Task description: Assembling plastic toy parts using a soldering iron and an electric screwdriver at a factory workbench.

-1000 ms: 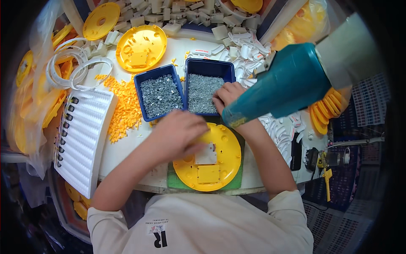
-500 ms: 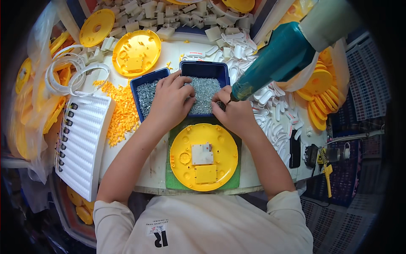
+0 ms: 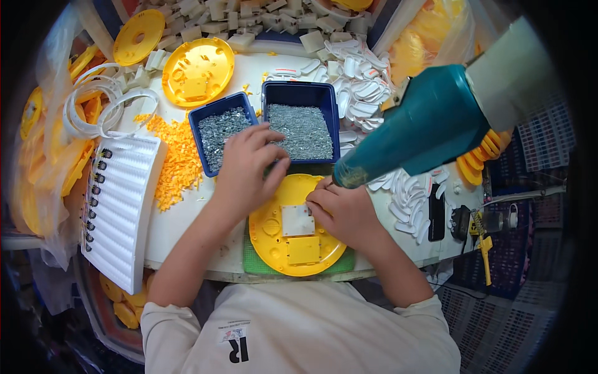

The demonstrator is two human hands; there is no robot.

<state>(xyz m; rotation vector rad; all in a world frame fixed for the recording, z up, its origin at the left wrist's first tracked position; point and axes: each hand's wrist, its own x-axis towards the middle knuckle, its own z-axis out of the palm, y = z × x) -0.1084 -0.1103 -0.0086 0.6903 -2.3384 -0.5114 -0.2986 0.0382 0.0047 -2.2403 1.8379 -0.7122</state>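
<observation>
Yellow plastic, round and shallow, at the centre of the work: a large disc (image 3: 266, 247) flat on a green mat (image 3: 253, 263), just in front of the pale shirt (image 3: 311, 324). Already bears a white box (image 3: 298, 220), seated near the middle, with a yellow panel (image 3: 303, 250) just below, toward the body. Seems partway finished, judging by both parts in place; no telling from this view whether fastened or merely resting.

Left hand (image 3: 249, 164) over the near sides of the left blue bin (image 3: 233, 103) and the right blue bin (image 3: 299, 93), fingers loosely curled, thumb well apart, nothing visible in the grasp. Right hand (image 3: 344, 213) at the upper right edge of the large disc, fingers and thumb bunched together; contents of the pinch, if any, hidden. Just above, the tip of a teal tool (image 3: 423, 124), slanting in from the right; touching or not, impossible to tell.

Plenty yet unused, apparently: small silvery pieces (image 3: 305, 131) in both bins, loose yellow bits (image 3: 171, 162) spilled alongside, white curved pieces (image 3: 408, 199) heaped to the right, pale blocks (image 3: 311, 42) piled at the far side. Beyond the left blue bin, a second disc (image 3: 218, 68) with a similar panel but no white box visible, so probably less complete.
</observation>
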